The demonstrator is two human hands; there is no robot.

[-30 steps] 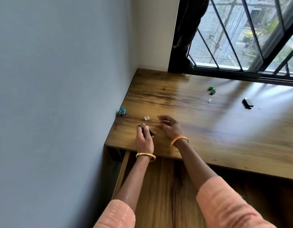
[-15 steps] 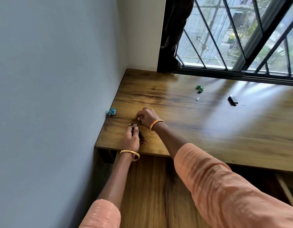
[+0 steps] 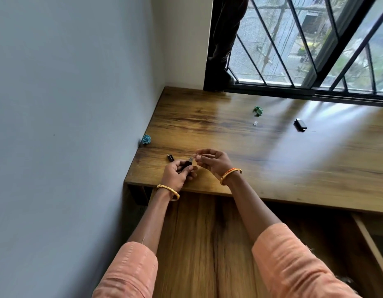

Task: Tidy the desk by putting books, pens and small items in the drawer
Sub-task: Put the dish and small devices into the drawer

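Note:
My left hand (image 3: 178, 174) grips a small black USB stick (image 3: 188, 163) just above the near left corner of the wooden desk (image 3: 272, 164). My right hand (image 3: 212, 161) pinches a tiny clear cap (image 3: 196, 157) right beside the stick's metal end. A second small black piece (image 3: 170, 157) lies on the desk just left of my left hand.
A crumpled teal ball (image 3: 146, 139) sits against the grey wall at the desk's left edge. Farther back lie a green crumpled scrap (image 3: 258, 110), a tiny clear bit (image 3: 255, 123) and a black rectangular item (image 3: 300, 125). An open drawer (image 3: 371, 244) shows at lower right.
My right hand picked the tiny clear cap off the desk and brought it to the stick. My left hand lifted the stick, leaving one black piece lying on the desk.

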